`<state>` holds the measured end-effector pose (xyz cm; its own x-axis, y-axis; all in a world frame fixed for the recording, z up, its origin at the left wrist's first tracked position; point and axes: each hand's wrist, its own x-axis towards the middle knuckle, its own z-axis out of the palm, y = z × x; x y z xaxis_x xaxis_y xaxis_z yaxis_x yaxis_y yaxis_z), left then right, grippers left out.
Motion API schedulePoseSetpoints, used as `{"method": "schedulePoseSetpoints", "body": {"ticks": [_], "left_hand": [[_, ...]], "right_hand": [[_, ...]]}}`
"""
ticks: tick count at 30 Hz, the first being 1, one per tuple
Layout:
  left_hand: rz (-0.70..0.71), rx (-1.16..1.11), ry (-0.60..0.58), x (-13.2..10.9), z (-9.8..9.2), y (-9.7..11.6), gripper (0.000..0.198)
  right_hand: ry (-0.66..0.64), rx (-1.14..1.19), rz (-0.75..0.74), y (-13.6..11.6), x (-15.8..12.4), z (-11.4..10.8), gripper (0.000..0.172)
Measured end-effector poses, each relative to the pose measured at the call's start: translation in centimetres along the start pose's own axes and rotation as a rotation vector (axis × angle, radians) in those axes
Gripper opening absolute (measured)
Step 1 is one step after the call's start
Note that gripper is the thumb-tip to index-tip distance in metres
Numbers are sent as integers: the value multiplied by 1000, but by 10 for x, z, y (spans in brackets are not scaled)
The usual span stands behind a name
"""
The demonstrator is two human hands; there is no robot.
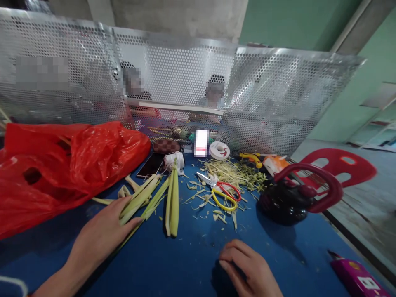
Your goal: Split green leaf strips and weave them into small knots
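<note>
At the left, my left hand is closed round a bundle of pale green leaf strips, thumb on the near side. My right hand is low over the blue table. Its fingers are curled in against the thumb, and anything between them is hidden. Just right of the bundle lies a long folded leaf piece, its narrow end toward a spool of white thread. Scissors with one red and one yellow handle lie open on scattered leaf trimmings.
A red plastic bag covers the left side. A black kettle with a dark red handle stands right, a purple box nearer. Behind are a white reel, a yellow-handled tool and a perforated metal screen, people beyond it.
</note>
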<state>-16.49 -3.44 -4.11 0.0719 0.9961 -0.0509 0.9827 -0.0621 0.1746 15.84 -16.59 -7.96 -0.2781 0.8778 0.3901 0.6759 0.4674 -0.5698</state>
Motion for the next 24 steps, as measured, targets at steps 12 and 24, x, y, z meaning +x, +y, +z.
{"method": "schedulePoseSetpoints", "body": {"ticks": [12,24], "left_hand": [[-19,-39,19,10,9,-15,66],[-52,-58,-12,10,3,-11,68]], "right_hand": [[-35,-760,292,58,72,-39,15],[-64,-626,426,78,90,-33,10]]}}
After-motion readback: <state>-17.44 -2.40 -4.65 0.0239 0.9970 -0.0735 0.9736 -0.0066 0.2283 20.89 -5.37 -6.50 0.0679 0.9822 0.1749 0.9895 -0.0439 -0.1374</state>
